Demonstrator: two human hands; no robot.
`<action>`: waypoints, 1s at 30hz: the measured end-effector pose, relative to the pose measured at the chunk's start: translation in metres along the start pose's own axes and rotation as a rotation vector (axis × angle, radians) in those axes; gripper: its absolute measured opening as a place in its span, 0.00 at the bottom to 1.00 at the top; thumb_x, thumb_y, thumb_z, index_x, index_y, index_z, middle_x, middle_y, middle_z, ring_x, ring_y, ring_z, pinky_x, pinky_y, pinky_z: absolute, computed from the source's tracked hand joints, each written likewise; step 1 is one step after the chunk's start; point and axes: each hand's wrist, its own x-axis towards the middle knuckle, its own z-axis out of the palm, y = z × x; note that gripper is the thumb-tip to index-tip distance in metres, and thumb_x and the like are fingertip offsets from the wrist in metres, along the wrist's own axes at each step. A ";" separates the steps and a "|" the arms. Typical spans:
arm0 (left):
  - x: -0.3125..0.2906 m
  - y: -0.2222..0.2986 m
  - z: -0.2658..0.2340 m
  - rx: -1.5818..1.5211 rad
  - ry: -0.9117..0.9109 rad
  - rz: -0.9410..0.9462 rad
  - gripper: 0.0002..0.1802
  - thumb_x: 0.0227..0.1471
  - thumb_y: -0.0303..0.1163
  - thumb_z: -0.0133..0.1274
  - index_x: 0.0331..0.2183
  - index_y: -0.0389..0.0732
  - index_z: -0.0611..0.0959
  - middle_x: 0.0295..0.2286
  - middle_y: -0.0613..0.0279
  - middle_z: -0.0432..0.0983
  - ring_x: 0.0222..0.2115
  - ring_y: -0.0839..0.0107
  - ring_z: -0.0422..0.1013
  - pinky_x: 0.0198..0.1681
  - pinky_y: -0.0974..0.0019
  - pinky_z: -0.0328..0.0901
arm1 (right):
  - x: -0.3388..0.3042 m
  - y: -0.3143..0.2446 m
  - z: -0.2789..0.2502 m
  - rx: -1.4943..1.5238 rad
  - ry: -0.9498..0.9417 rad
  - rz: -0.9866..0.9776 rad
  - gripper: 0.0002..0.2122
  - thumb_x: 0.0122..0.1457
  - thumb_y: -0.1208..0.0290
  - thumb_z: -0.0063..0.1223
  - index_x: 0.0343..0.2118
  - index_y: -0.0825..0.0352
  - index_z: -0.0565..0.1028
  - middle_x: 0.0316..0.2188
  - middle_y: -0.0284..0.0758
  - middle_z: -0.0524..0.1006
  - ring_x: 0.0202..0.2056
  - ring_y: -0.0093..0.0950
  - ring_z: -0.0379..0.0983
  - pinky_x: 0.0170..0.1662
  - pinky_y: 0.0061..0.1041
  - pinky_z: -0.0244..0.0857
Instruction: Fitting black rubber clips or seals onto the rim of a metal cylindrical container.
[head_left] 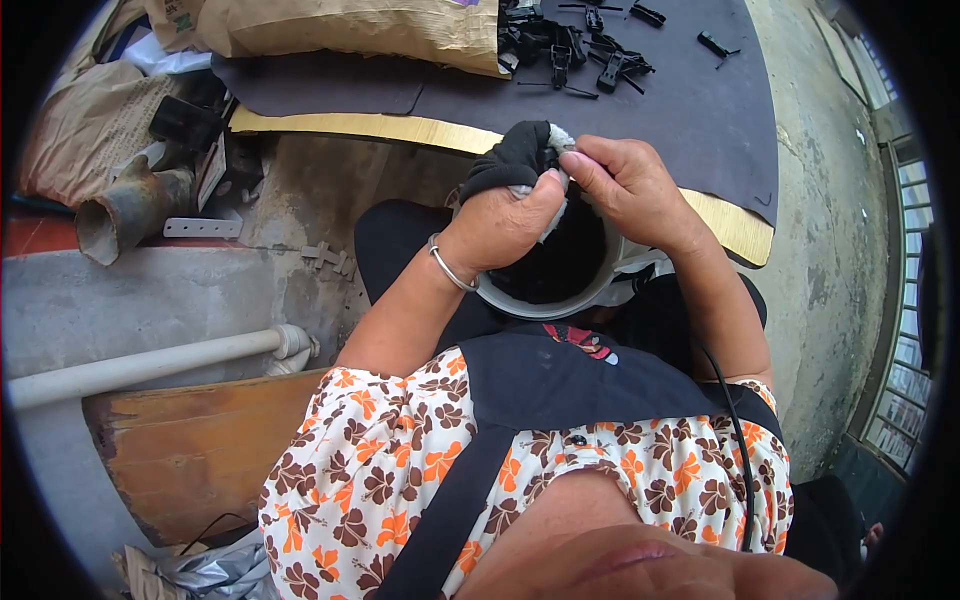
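My left hand (505,225) is closed round a bunched black cloth (512,152) with fuzzy white parts, which could be a glove. The thumb and fingers of my right hand (628,192) pinch at the cloth's white edge, close to my left thumb. Something small and dark shows between the two hands, too covered to name. Below them a pale bucket (555,308) stands between my knees, dark inside; what it holds cannot be made out. Several small black plastic parts (562,65) with thin arms lie on the dark-topped table ahead.
The table (680,130) has a gold-coloured edge close beyond my hands. A brown paper sack (350,35) lies across its far left. Off to the left are a rusty pipe piece (125,215), a white pipe (160,365) and a wooden board (200,440).
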 end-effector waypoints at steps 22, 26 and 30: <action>-0.007 -0.010 -0.020 0.583 -0.037 0.218 0.13 0.46 0.30 0.50 0.36 0.35 0.76 0.31 0.52 0.74 0.31 0.61 0.71 0.37 0.65 0.65 | 0.022 0.006 -0.017 -0.302 0.027 0.107 0.10 0.57 0.67 0.48 0.29 0.72 0.72 0.17 0.37 0.69 0.20 0.23 0.63 0.26 0.23 0.60; -0.006 -0.007 -0.020 0.563 -0.023 0.146 0.15 0.47 0.35 0.53 0.35 0.35 0.79 0.34 0.51 0.76 0.34 0.58 0.72 0.40 0.65 0.66 | 0.036 0.041 -0.017 -0.689 0.316 0.061 0.09 0.54 0.68 0.50 0.35 0.67 0.72 0.25 0.41 0.76 0.26 0.38 0.72 0.31 0.32 0.66; 0.008 -0.007 -0.019 0.515 0.170 0.176 0.18 0.50 0.34 0.53 0.41 0.32 0.76 0.37 0.54 0.76 0.34 0.68 0.72 0.41 0.67 0.64 | 0.033 0.043 -0.013 -0.859 0.277 -0.004 0.07 0.53 0.71 0.50 0.33 0.65 0.71 0.24 0.38 0.74 0.26 0.39 0.72 0.30 0.35 0.67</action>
